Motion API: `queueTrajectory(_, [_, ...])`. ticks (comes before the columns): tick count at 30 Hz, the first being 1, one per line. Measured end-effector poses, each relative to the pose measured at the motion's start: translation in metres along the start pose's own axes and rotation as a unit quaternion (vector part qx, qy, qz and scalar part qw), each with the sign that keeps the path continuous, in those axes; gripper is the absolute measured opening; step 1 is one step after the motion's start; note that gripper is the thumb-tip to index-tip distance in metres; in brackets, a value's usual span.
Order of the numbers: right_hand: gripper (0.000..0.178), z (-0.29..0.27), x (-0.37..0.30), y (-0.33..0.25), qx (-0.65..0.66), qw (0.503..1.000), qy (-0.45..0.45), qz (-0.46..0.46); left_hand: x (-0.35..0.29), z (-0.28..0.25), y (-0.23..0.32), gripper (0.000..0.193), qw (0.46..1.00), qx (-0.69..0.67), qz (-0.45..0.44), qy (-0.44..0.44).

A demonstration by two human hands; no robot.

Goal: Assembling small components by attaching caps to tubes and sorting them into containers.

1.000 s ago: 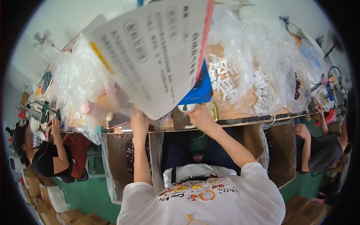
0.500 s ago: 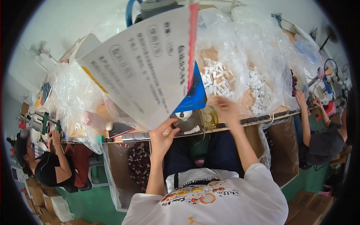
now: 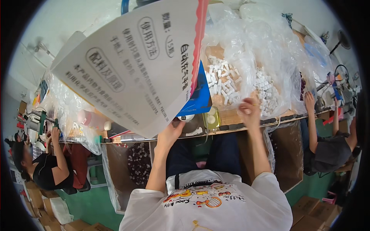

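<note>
My left hand (image 3: 169, 134) is at the table edge, beside a white rounded part (image 3: 186, 118) on a dark fixture. Its thumb and fingers are drawn together there; the printed sheet hides some of them, and whatever they hold is too small to name. My right hand (image 3: 251, 111) hovers with curled fingers at the front of two piles of small white plastic pieces, one on the left (image 3: 223, 82) and one on the right (image 3: 266, 94). Anything between its fingertips cannot be made out. A large white printed sheet (image 3: 127, 73) with a pink edge covers the upper left middle.
Behind the sheet is a blue panel (image 3: 200, 98). A yellowish clear container (image 3: 211, 120) stands between my hands, and a pink bottle (image 3: 91, 119) lies to the left. Open boxes (image 3: 287, 154) flank my legs below the table. Co-workers sit left (image 3: 50, 169) and right (image 3: 331, 154).
My right hand has moved right, from near the yellowish container to the front of the white piles. My left hand's fingers have come closer together at the fixture. The view has shifted slightly.
</note>
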State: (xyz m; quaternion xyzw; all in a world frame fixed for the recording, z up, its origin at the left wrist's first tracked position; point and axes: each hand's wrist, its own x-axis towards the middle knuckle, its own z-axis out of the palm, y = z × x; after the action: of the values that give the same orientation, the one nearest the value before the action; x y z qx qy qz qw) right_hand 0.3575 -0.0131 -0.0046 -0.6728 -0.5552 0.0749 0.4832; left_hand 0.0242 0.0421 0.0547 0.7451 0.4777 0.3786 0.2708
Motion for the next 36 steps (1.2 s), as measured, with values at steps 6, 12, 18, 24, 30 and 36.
queueTrajectory(6, [0.007, 0.059, -0.021, -0.051, -0.055, 0.968, -0.117, -0.213, -0.009, 0.042, -0.025, 0.033, 0.996, -0.029, -0.005, 0.082])
queueTrajectory(12, [0.017, 0.080, -0.019, -0.102, 0.302, 0.946, -0.066, 0.096, -0.016, 0.066, -0.020, 0.034, 0.971, 0.056, 0.051, 0.226])
queueTrajectory(18, [0.017, 0.106, -0.025, -0.126, 0.105, 0.961, -0.087, -0.239, -0.017, 0.074, -0.020, 0.029, 0.957, 0.102, 0.038, 0.268])
queueTrajectory(24, [0.021, 0.106, -0.023, -0.125, 0.076, 0.932, -0.067, -0.348, -0.030, 0.064, -0.025, 0.026, 0.973, 0.079, 0.041, 0.212])
queueTrajectory(30, [0.024, 0.070, 0.026, -0.059, -0.006, 0.993, -0.041, -0.106, -0.008, 0.045, -0.009, 0.031, 0.985, 0.073, 0.033, 0.150])
queueTrajectory(36, [0.021, 0.062, 0.049, 0.010, -0.223, 0.942, -0.105, -0.226, -0.024, 0.032, -0.028, 0.038, 0.999, -0.044, -0.023, 0.014])
